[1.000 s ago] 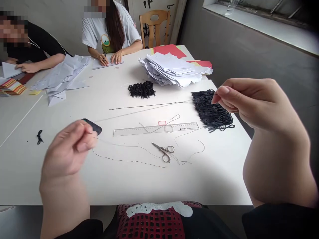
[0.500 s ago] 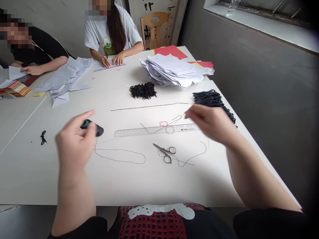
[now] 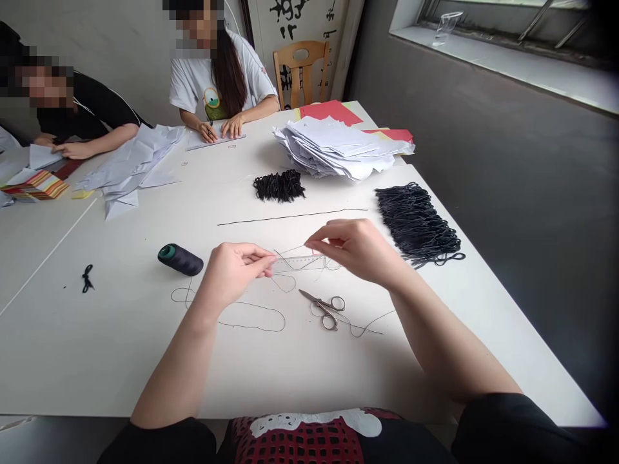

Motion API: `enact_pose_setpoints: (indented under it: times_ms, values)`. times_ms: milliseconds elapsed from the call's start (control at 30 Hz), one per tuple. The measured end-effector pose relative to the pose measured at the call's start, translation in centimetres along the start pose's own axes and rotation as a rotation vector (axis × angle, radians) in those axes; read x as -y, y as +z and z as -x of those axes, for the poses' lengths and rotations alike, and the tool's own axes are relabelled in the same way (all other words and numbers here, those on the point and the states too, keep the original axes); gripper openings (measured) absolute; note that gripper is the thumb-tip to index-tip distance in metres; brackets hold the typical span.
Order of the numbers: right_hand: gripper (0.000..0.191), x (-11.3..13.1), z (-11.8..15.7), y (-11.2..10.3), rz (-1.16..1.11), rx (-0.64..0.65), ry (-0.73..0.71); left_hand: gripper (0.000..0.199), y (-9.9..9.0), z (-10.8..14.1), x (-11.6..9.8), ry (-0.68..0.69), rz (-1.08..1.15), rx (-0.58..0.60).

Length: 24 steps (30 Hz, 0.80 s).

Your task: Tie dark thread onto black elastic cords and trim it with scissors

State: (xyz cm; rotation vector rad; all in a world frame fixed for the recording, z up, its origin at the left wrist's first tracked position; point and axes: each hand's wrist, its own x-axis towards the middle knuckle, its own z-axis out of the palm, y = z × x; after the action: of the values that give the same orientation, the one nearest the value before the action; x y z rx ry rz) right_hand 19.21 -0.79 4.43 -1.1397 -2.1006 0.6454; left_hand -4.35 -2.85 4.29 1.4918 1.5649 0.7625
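Above the clear ruler [image 3: 300, 261], my left hand [image 3: 236, 269] is closed in a pinch on a dark thread [image 3: 292, 249]. Fingertips of my right hand [image 3: 355, 250] pinch the same thread a short way to the right, so a short length spans the gap between them. More thread lies in loose loops on the table under and around both hands. A pair of metal scissors [image 3: 321, 305] rests on the table in front of the ruler, blades pointing left. To the left of my left hand, a spool of dark thread [image 3: 182, 260] lies on its side.
A long black cord [image 3: 290, 217] lies beyond the ruler. Behind it sit a bundle of black loops [image 3: 279, 186] and, rightward, a larger bundle of cords [image 3: 418, 222]. White papers [image 3: 343, 147] are piled farther back. Two people sit across the table [image 3: 120, 361].
My left hand has swung right, away from the spool, and now pinches thread. My right hand has come left, so both hands are close together over the ruler.
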Motion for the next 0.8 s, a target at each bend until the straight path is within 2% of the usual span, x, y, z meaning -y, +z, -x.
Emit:
enact_pose_setpoints:
  times_ms: [100,167,300,367,433,467,533,600,633,700,800]
  values:
    - [0.011,-0.6,-0.1,-0.9,0.04,-0.184,0.037,0.011,-1.2,-0.5,0.7,0.006,-0.237,-0.121]
    - [0.01,-0.8,-0.1,-1.1,0.08,-0.249,0.035,0.013,-1.6,-0.9,1.0,0.048,-0.403,-0.174]
    - [0.009,-1.1,-0.1,-0.5,0.133,-0.27,-0.024,0.016,-1.6,-1.3,1.7,0.112,-0.729,-0.267]
    - [0.007,-1.2,-0.2,0.0,0.143,-0.252,-0.047,0.015,-1.3,-1.2,1.7,0.128,-0.783,-0.329]
    - [0.004,-1.0,-0.3,0.8,0.139,-0.191,-0.059,0.03,-0.7,-0.8,1.3,0.18,-0.635,-0.303]
    - [0.004,-0.8,-0.5,1.1,0.132,-0.145,-0.067,0.04,-0.4,-0.5,1.0,0.205,-0.489,-0.231]
    - [0.003,-0.3,-0.8,2.0,0.105,-0.055,-0.11,0.053,0.4,0.0,0.3,0.208,-0.149,-0.01]
    - [0.002,0.2,-1.2,2.6,0.08,0.021,-0.181,0.049,1.2,0.2,-0.2,0.166,0.107,0.149]
    - [0.002,0.4,-1.5,2.9,0.077,0.052,-0.216,0.044,1.5,0.2,-0.2,0.139,0.18,0.171]
    - [0.003,0.7,-2.0,3.0,0.094,0.095,-0.255,0.031,1.7,-0.2,-0.1,0.071,0.244,0.134]
    - [0.009,0.5,-3.2,3.0,0.152,0.089,-0.16,0.025,1.2,-0.8,0.2,-0.019,0.244,0.012]
